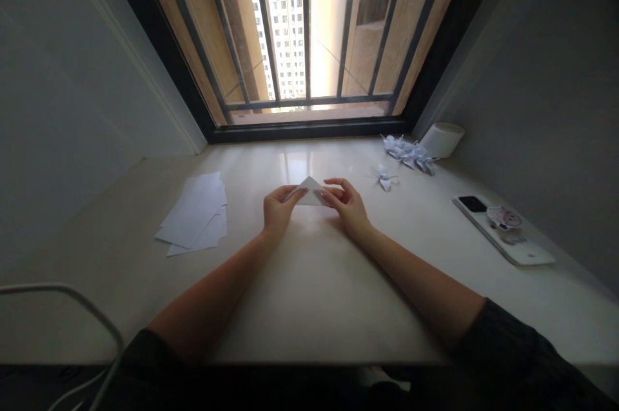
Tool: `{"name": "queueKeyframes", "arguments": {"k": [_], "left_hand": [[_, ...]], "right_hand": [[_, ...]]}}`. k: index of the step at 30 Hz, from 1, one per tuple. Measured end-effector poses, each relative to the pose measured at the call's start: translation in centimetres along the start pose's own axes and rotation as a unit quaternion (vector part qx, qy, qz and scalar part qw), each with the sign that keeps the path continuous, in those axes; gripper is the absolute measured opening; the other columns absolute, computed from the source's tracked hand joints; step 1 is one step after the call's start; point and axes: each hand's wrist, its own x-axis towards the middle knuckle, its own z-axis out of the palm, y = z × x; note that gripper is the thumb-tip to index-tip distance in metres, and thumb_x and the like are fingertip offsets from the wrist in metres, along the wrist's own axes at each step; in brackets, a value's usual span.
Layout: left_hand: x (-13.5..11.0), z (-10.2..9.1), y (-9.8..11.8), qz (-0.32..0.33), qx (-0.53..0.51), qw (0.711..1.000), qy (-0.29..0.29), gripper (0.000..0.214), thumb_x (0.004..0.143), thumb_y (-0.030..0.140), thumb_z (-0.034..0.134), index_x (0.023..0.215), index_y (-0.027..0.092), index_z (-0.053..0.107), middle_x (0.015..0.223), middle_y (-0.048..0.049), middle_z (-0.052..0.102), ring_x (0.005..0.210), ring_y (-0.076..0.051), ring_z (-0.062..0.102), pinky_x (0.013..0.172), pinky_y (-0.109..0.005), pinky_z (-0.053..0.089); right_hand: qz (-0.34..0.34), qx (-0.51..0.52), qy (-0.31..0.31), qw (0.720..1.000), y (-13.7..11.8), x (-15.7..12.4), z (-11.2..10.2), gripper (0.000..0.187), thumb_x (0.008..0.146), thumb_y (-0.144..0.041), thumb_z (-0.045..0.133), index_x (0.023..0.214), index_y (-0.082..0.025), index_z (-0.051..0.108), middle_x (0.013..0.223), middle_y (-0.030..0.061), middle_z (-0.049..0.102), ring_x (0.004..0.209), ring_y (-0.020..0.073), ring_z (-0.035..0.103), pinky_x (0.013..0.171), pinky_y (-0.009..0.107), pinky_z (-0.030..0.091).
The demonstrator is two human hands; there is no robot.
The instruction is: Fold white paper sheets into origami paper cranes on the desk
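The folded paper is a small pale triangle, its point toward the window, midway between the left and right edges of the white sill and beyond its middle, toward the window-side edge. Whether its lower edge touches the surface is hard to tell. It should handle as very light, thin and easily creased, a little stiffer where layers double up; the two lower corners look the soundest places to pinch, with light pressure.

The left hand grips the left corner, thumb on the near face, fingers curled behind. The right hand holds the right corner under its thumb, index finger arched clear above; its other fingers are partly hidden. Both forearms reach in from the sill's near edge, converging, wrists low over the surface.
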Motion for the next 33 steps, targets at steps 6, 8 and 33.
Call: {"name": "queueKeyframes", "arguments": {"k": [6, 8, 33], "left_hand": [[-0.7, 0.1, 0.2, 0.013, 0.003, 0.999, -0.052, 0.042, 0.063, 0.04, 0.074, 0.099, 0.019, 0.068, 0.08, -0.0038, 0.071, 0.07, -0.017, 0.064, 0.067, -0.029, 0.049], [-0.7, 0.1, 0.2, 0.034, 0.012, 0.998, -0.055, 0.044, 0.064, 0.038, 0.074, 0.104, 0.02, 0.067, 0.081, -0.0036, 0.071, 0.073, -0.017, 0.065, 0.069, -0.029, 0.05], [-0.4, 0.1, -0.4, 0.066, 0.021, 0.997, -0.031, 0.029, 0.066, 0.035, 0.073, 0.091, 0.021, 0.073, 0.091, -0.005, 0.072, 0.084, -0.02, 0.066, 0.084, -0.036, 0.051]], "right_hand": [[-0.043, -0.07, 0.024, 0.996, 0.2, -0.2, 0.0, 0.032, 0.073, -0.04, 0.066, 0.1, -0.022, 0.068, 0.083, 0.0029, 0.073, 0.07, 0.0173, 0.065, 0.067, 0.032, 0.051], [-0.048, -0.079, 0.033, 0.995, 0.5, -0.2, -0.2, 0.03, 0.072, -0.039, 0.066, 0.098, -0.023, 0.07, 0.09, 0.0037, 0.073, 0.076, 0.0188, 0.066, 0.071, 0.033, 0.052], [-0.076, -0.114, 0.027, 0.99, 0.9, -0.2, -0.4, 0.028, 0.074, -0.033, 0.065, 0.101, -0.026, 0.069, 0.103, 0.0023, 0.07, 0.091, 0.0233, 0.066, 0.083, 0.04, 0.051]]}}
